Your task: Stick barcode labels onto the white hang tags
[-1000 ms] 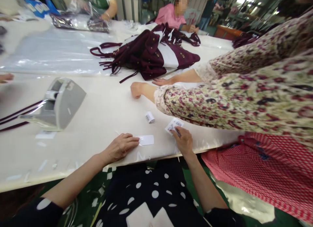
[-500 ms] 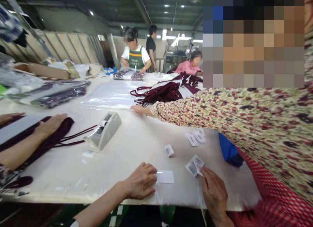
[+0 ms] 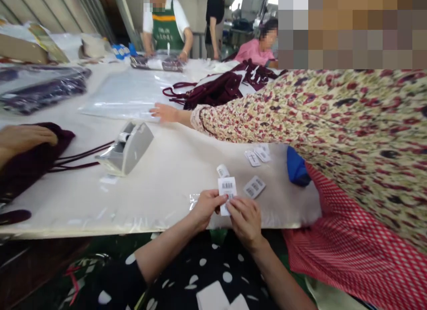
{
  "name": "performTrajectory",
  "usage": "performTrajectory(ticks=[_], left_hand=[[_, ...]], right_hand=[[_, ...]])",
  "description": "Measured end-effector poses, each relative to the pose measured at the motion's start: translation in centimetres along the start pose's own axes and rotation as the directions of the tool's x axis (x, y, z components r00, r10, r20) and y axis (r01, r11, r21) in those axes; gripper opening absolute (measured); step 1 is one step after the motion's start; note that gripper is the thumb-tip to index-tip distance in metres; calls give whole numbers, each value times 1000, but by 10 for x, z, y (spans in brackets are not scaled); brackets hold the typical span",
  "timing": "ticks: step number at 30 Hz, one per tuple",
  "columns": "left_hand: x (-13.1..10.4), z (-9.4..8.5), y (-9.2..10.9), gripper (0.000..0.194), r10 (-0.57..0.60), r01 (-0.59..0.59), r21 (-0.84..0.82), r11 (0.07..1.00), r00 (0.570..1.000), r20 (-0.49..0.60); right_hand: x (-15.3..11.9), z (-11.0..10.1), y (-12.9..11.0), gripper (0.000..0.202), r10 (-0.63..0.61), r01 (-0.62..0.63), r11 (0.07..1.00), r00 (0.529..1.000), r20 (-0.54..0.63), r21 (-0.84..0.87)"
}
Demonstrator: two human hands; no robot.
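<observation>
Both my hands meet over the front edge of the table, holding a small white tag with a printed barcode [image 3: 227,186]. My left hand [image 3: 206,207] pinches its left side between thumb and fingers. On the right side, the fingers of my right hand [image 3: 246,217] press against its lower part, where a smaller barcode sticker seems to lie. Just behind sits a curled white label [image 3: 222,170]. To the right lies a barcode label sheet [image 3: 255,187], and beyond it a few white tags [image 3: 252,158] lie together.
A grey tape dispenser [image 3: 135,145] stands left of centre. A co-worker's floral sleeve [image 3: 247,123] reaches across from the right over clear plastic bags [image 3: 123,96]. Dark maroon garments [image 3: 213,92] lie behind. Another person's hand [image 3: 26,138] rests on a maroon garment at left.
My hands have come together, bringing the white tag and a barcode sticker up between them. My view has tilted down. The co-worker's hand at the plastic bags has lifted slightly.
</observation>
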State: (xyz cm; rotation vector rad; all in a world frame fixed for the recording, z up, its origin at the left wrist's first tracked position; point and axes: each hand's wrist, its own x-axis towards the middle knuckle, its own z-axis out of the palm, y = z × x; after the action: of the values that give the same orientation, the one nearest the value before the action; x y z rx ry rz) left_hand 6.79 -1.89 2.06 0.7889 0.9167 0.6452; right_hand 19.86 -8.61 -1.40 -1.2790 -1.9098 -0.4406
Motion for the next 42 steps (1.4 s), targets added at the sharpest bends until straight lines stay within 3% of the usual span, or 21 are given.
performTrajectory(ticks=[3,5,7,9,12,14,17,19,21,25,27,33,39,42], left_hand=[[-1,-5,5,33,13,-13,-3,1000,999,-29],[-3,-8,7,33,-12,11,-3,1000,999,-30],[-6,-10,8,34,-44,44,8,999,999,-11],[-8,-10,7,36,-69,68,32,997,997,33],[-10,-8,2,34,-104,97,76,992,989,105],[-10,-8,-2,32,-121,109,99,989,984,130],[-10,-8,-5,33,-124,108,117,987,983,137],[-10,-9,-7,34,-119,101,125,987,983,143],[-9,-10,-8,33,-107,85,150,985,983,147],[-8,-11,-11,36,-74,34,239,970,985,158],[-7,-11,-11,37,-53,0,296,955,984,170],[-6,-14,-12,40,12,-97,444,891,982,189],[-9,-11,-14,33,12,-70,367,928,987,159],[-12,-6,-11,32,-2,-34,275,961,991,131]], right_hand=[[-5,-3,-2,34,158,-165,981,985,71,102],[-5,-7,-2,32,364,-379,902,925,109,205],[0,-9,-1,27,576,-600,725,798,179,339],[8,-8,-1,26,716,-743,472,637,284,475],[20,-3,-1,26,782,-778,89,441,440,622],[25,0,-2,23,785,-758,-73,357,506,648],[27,2,-5,20,796,-755,-153,289,533,638],[26,2,-5,19,797,-753,-149,293,529,641],[23,0,-4,23,797,-756,-83,341,499,649],[18,-4,-1,25,773,-815,235,487,406,529],[16,-6,-1,25,751,-822,342,530,394,456],[14,-7,-1,29,738,-831,379,537,408,407],[11,-6,1,23,725,-795,444,590,355,413],[12,-8,1,24,688,-747,524,654,313,409]])
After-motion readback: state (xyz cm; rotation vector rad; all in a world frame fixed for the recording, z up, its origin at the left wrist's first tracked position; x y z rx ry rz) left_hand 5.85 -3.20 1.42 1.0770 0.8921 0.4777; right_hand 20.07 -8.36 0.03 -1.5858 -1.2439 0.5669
